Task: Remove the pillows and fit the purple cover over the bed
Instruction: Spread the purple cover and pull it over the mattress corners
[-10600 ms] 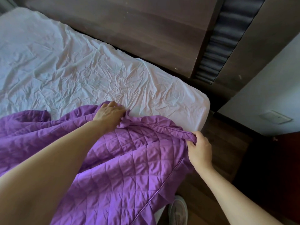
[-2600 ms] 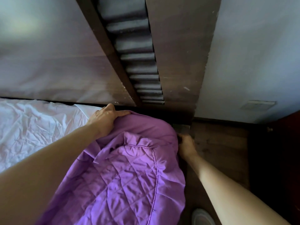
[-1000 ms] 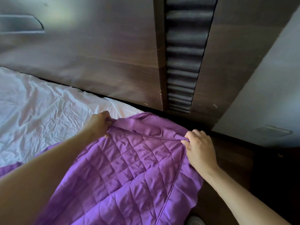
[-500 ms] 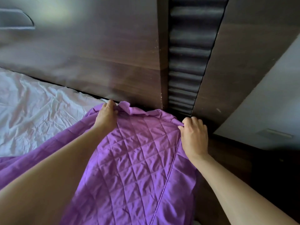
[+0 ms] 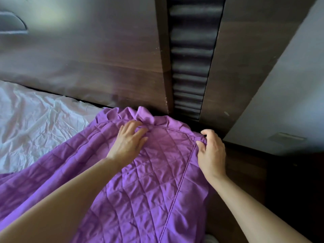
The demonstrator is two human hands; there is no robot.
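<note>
**Purple cover drawn up to the head corner of the bed, both your hands on it**

The purple cover (image 5: 149, 181) lies over the right-hand corner of the bed (image 5: 15, 155), quilted side up. Its top border is bunched in small folds against the foot of the dark wooden headboard (image 5: 87, 67). From there the cover runs down and to the left, across the lower part of the view and under your forearms.

Your left hand (image 5: 128, 141) rests palm down on the cover, just below the piped seam (image 5: 168, 128) along its top edge. The fingers are spread and only slightly bent, with the tips reaching the bunched border. It lies on the cloth and grips nothing.

Your right hand (image 5: 212, 153) is at the cover's corner, where the top seam meets the side seam. Its fingers curl over the edge and the thumb closes against them, so the corner is pinched in that hand. Below it the cover's side drops past the edge of the bed toward the dark wooden floor (image 5: 245, 172).

To the left of the cover, the wrinkled white sheet (image 5: 35, 123) on the bed is bare up to the headboard.

A dark ribbed padded strip (image 5: 191, 58) runs up the headboard, directly above the gap between your hands. To the right is a pale wall (image 5: 289, 93) with a small wall plate (image 5: 287, 137) low down, well apart from your right hand.
</note>
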